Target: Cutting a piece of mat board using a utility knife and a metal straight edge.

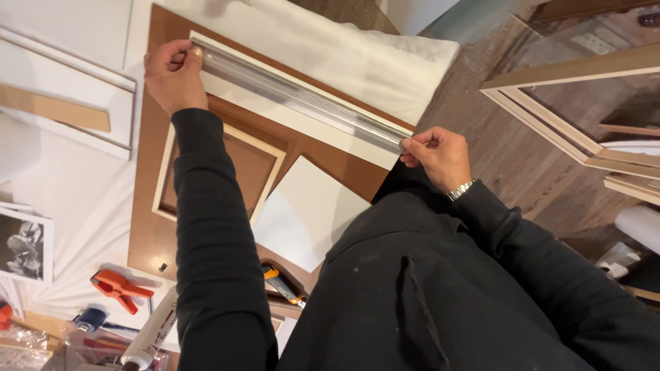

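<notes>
Head view: both hands hold a long silver metal strip (302, 96) by its ends, and it lies slantwise across a brown board (148, 233) on a table draped in white cloth (82, 199). The left hand (172, 72) pinches the far upper end, thumb and fingers closed narrowly on it. The right hand (440, 154) pinches the near lower end the same way, fingertips tight on the tip; a watch (460, 189) sits at that wrist. Under the strip runs a pale wooden moulding (289, 120), and the strip seems to rest along it, though I cannot tell whether it touches along its whole length.

The strip looks thin, stiff and light, with a glossy face that would likely be slippery and easy to scratch or kink. Held only at the ends it could sag or twist, so an even grip by the edges at both tips seems wise.

On the board lie a small pale frame (220, 172) and a white card (306, 213). Lower left are an orange clamp (120, 287), a white tube (151, 336) and a black-and-white photo (24, 244). More wooden frames (570, 103) stand on the floor at right.
</notes>
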